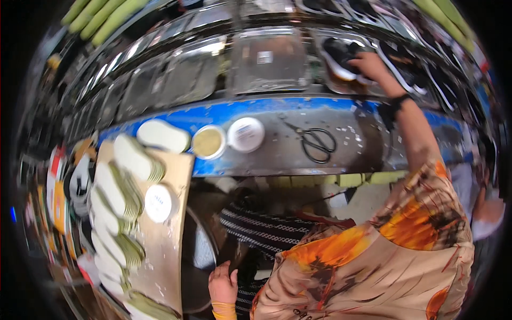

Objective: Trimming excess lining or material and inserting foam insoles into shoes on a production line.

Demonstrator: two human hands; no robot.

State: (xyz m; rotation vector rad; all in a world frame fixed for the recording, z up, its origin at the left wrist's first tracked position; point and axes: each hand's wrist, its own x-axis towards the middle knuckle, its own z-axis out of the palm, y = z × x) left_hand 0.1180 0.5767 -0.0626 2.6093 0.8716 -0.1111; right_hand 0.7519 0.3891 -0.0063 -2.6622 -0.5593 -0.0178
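Note:
At the far right my right hand (369, 66) reaches to a black shoe (339, 57) with a white sole. Its fingers are closed on the shoe's near side, over a clear plastic tray (326, 84). My left hand (223, 282) hangs low beside my lap, holding nothing, its fingers loosely extended and the thumb apart. Between the arms, on the blue-edged metal bench (277, 146), lie black-handled scissors (317, 144). Left of them stand a white round lid or tub (246, 134) and an open tub (208, 142) of yellowish contents.
A wooden board (160, 256) at the left carries stacks of pale insoles (114, 197) and a white round container (158, 203). One pale insole (162, 135) lies near the open tub. More clear trays (269, 61) line the far side, with black shoes (402, 61) at the right.

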